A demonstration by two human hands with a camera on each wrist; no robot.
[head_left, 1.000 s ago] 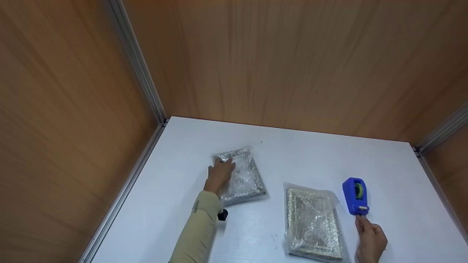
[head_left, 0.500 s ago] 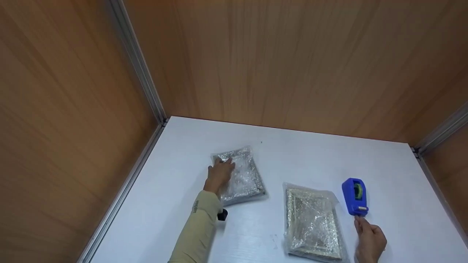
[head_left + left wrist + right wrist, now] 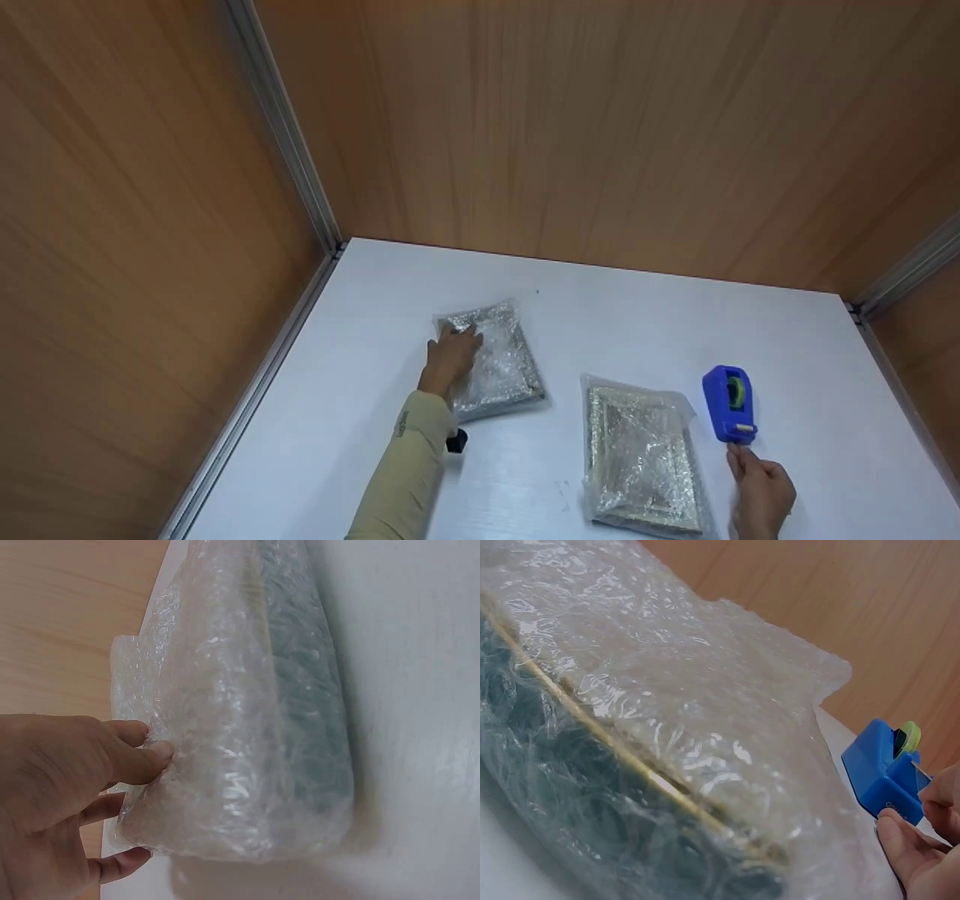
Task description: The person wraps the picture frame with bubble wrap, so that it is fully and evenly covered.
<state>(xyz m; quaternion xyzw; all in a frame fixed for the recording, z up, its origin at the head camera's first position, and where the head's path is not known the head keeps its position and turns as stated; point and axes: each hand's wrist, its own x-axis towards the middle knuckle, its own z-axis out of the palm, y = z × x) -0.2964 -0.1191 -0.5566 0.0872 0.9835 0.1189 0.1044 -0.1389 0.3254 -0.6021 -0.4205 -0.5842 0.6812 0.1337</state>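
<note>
My left hand (image 3: 452,358) rests with spread fingers on a picture frame in bubble wrap (image 3: 504,360), left of the table's middle. In the left wrist view its fingertips touch the crinkled wrap (image 3: 225,757) near one end. At the right, my right hand (image 3: 763,491) is at the cutter end of a blue tape dispenser (image 3: 727,405). Its thumb and forefinger pinch together there, seemingly on the tape's end, which is too small to make out. A roll with a green core (image 3: 908,737) sits in the dispenser.
A second bubble-wrapped picture frame (image 3: 643,457), with a gold border, lies between my hands near the front. Wood-grain panels (image 3: 570,135) stand behind and beside the white table (image 3: 375,300). A metal rail (image 3: 289,135) runs up the left corner.
</note>
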